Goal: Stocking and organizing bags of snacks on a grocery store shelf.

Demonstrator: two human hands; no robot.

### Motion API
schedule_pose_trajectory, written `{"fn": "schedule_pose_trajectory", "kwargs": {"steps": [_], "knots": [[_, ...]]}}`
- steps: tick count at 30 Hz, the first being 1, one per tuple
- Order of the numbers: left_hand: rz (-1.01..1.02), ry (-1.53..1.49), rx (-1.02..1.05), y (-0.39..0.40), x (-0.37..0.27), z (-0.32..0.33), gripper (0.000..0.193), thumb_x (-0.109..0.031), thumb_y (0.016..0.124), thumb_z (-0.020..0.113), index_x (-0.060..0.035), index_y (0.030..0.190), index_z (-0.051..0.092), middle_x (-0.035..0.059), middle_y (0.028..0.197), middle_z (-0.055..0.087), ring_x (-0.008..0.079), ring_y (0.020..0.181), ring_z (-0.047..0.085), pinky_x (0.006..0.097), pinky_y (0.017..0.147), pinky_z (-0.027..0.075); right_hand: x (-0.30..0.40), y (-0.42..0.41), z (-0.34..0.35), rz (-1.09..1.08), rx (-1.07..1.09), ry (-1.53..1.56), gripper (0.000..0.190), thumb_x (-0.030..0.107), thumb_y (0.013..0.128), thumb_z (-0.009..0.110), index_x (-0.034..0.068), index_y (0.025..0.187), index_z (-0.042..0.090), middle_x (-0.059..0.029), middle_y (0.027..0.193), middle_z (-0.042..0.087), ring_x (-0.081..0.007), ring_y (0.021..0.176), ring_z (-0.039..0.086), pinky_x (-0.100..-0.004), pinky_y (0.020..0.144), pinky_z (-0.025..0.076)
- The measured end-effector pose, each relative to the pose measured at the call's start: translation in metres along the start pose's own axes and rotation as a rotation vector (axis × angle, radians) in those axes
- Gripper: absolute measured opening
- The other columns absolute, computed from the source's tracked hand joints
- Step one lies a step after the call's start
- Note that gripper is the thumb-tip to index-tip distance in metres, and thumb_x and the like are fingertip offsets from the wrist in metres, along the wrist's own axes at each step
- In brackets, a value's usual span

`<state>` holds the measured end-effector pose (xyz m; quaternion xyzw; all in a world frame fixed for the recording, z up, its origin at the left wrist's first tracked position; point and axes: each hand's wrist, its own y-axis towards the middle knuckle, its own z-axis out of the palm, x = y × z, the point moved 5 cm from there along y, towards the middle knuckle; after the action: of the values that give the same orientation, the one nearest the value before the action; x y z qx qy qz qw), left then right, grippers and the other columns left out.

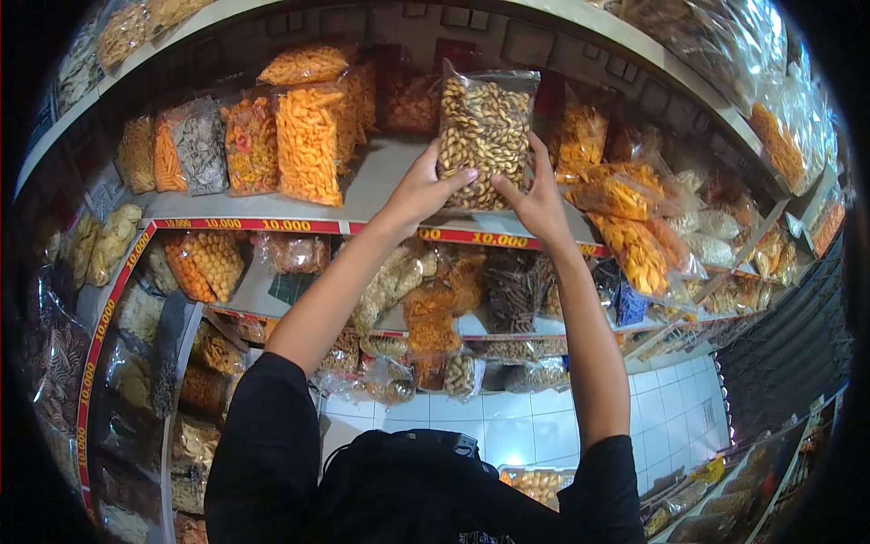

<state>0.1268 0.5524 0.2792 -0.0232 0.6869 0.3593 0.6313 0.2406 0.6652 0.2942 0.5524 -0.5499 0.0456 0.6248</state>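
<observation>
A clear plastic bag of brown-and-cream striped snacks (484,129) is held upright between both hands over the front part of a shelf (377,166). My left hand (428,183) grips its lower left side, thumb across the front. On the lower right side, my right hand (537,197) presses with the thumb in front and fingers along the edge. Whether the bag's bottom touches the shelf, I cannot tell. Left of it stands a bag of orange twisted snacks (309,146), apart from my hands. To the right lie bags of yellow-orange chips (622,190).
A red price strip (285,225) runs along the shelf's front edge. More bags, such as round orange snacks (204,265), fill the lower shelves. An upper shelf edge (680,61) curves overhead. Below are white floor tiles (455,438) and a container of snacks (537,484) near my body.
</observation>
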Motion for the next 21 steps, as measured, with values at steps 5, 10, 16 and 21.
{"fn": "schedule_pose_trajectory", "kwargs": {"steps": [5, 10, 16, 21], "knots": [[-0.033, 0.222, 0.062, 0.093, 0.035, -0.035, 0.052, -0.014, 0.085, 0.063, -0.0017, 0.130, 0.040, 0.0096, 0.116, 0.057, 0.0151, 0.106, 0.053, 0.0295, 0.091, 0.043, -0.052, 0.064, 0.007, 0.059, -0.120, -0.135, 0.079, 0.008, 0.078, 0.069, 0.002, 0.141, 0.022, -0.0155, 0.126, 0.048, -0.0217, 0.114, 0.048, -0.0319, 0.096, 0.039], [-0.080, 0.442, 0.009, 0.149, 0.084, -0.049, 0.029, -0.018, 0.084, 0.063, -0.0016, 0.108, 0.060, 0.0127, 0.097, 0.066, 0.0193, 0.092, 0.061, 0.0336, 0.081, 0.047, -0.114, 0.103, 0.004, 0.289, -0.172, -0.052, 0.067, 0.009, 0.077, 0.070, 0.002, 0.131, 0.032, -0.0155, 0.124, 0.051, -0.0232, 0.115, 0.049, -0.0331, 0.095, 0.039], [-0.003, 0.688, -0.090, 0.151, 0.119, -0.054, 0.039, -0.022, 0.080, 0.063, -0.0004, 0.112, 0.056, 0.0200, 0.105, 0.062, 0.0330, 0.102, 0.058, 0.0399, 0.089, 0.043, -0.157, 0.106, 0.004, 0.126, -0.162, -0.451, 0.072, 0.015, 0.078, 0.062, 0.003, 0.138, 0.023, -0.0242, 0.129, 0.046, -0.0371, 0.122, 0.043, -0.0381, 0.102, 0.033], [0.264, 0.752, -0.292, 0.145, 0.124, -0.041, 0.047, -0.018, 0.073, 0.064, 0.0032, 0.114, 0.051, 0.0228, 0.108, 0.058, 0.0362, 0.103, 0.056, 0.0402, 0.092, 0.041, -0.148, 0.105, 0.003, 0.257, -0.142, -0.445, 0.080, 0.009, 0.070, 0.058, 0.005, 0.140, 0.020, -0.0253, 0.127, 0.048, -0.0383, 0.119, 0.046, -0.0393, 0.101, 0.035]]}}
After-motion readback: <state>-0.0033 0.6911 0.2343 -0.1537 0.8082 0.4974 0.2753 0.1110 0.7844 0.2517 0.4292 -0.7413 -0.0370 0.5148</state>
